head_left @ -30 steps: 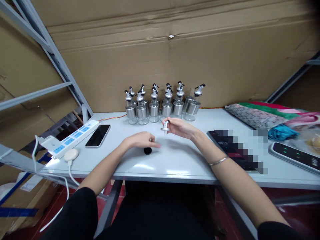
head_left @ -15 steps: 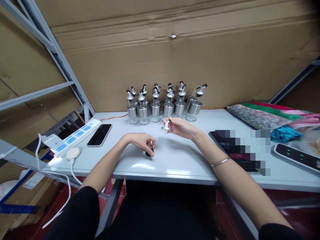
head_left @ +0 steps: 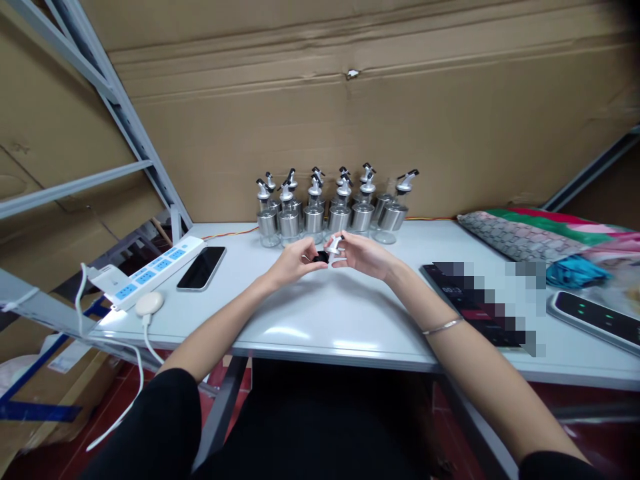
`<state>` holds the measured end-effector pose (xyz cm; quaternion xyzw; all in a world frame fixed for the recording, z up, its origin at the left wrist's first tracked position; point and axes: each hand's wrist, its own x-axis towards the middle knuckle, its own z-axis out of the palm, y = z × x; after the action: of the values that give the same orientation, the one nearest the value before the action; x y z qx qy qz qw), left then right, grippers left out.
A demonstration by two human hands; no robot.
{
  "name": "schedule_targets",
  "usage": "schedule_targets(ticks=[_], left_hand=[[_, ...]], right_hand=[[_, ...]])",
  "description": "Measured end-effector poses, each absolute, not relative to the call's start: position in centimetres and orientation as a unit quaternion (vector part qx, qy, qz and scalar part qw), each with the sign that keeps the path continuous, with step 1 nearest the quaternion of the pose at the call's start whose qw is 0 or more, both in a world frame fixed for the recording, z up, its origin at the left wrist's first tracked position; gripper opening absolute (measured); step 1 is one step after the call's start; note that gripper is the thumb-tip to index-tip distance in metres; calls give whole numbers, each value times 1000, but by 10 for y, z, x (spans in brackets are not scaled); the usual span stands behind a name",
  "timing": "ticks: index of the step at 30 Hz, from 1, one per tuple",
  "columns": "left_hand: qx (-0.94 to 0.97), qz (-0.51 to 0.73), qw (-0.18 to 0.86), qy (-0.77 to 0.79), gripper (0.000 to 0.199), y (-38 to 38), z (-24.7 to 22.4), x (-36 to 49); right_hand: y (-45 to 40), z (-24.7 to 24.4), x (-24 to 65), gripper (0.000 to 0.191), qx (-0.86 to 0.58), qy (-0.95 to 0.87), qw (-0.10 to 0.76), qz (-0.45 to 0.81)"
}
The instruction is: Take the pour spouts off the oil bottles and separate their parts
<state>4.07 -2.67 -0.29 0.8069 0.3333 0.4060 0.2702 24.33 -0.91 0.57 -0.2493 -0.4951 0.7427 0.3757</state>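
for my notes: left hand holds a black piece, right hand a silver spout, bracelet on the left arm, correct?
The bracelet is on the right arm, not the left, as the head view shows. The left hand holds a black piece, the right hand a silver spout.

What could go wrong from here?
1. The small black part sits between the thumb and fingers of the left grip; it might slip and drop to the table.
2. The spout in the right grip is right beside that part, so the two could meet crooked.
3. The bottles stand close together just beyond both hands; a knock might topple several.
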Motion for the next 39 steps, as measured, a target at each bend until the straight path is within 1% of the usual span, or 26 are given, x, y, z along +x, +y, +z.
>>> schedule_targets(ticks=[3,7,12,18,21,26,32,39], left_hand=[[797,426,276,327,36,-29,-6,43],[781,437,333,296,35,-31,-10,45],[750,472,345,309,28,-29,-12,47],[766,495,294,287,23,-29,-10,48],[778,487,265,296,20,-31,-9,47],[782,470,269,310,19,-30,-6,45],[796,450,241,324,17,-30,-3,42],[784,489,227,308,17,-30,-4,44]], right_hand=[[-8,6,244,21,-252,-485,379,747],[-7,7,246,25,-262,-489,399,730],[-5,9,249,24,-258,-489,433,712],[-3,6,243,22,-262,-434,495,706],[-2,2,239,23,-256,-428,495,711],[-2,0,238,22,-224,-453,495,707],[-5,2,236,20,-210,-456,491,712],[-9,5,233,14,-241,-417,495,723]])
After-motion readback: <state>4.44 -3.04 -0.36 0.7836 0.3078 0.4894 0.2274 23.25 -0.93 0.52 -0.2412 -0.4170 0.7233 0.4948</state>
